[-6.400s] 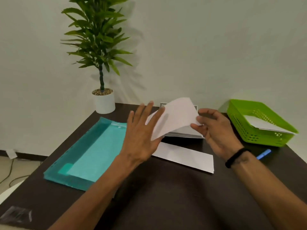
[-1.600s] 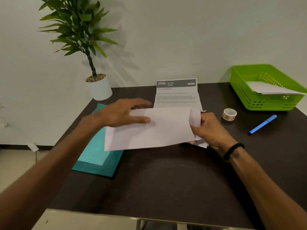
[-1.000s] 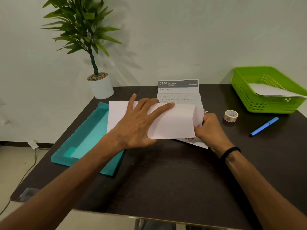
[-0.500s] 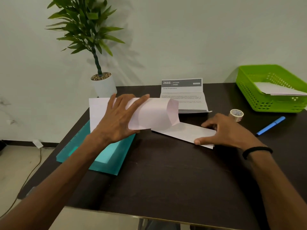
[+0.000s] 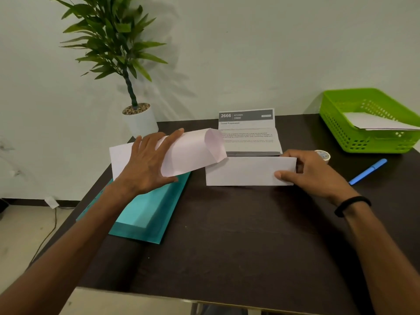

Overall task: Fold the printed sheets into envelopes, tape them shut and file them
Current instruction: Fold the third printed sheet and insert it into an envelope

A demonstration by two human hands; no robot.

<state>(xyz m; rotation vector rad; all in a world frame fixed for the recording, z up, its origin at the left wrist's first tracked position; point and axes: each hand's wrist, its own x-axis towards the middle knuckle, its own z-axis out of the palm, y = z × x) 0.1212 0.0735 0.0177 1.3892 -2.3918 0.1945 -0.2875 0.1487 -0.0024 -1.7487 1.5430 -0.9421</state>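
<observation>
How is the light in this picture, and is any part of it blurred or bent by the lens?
Head view: soft, even light; the plant throws a faint shadow on the wall to its right. Head view: the wide lens stretches both forearms at the bottom corners. Head view: the small text on the printed sheet is too blurred to read.

A loosely folded white sheet (image 5: 191, 153) curled over the teal folder (image 5: 145, 214). A flat folded envelope (image 5: 245, 171) lay mid-table before the printed stack (image 5: 250, 137) (top page headed "2666 KITCHEN"). Tape roll (image 5: 323, 155) sat right.
</observation>
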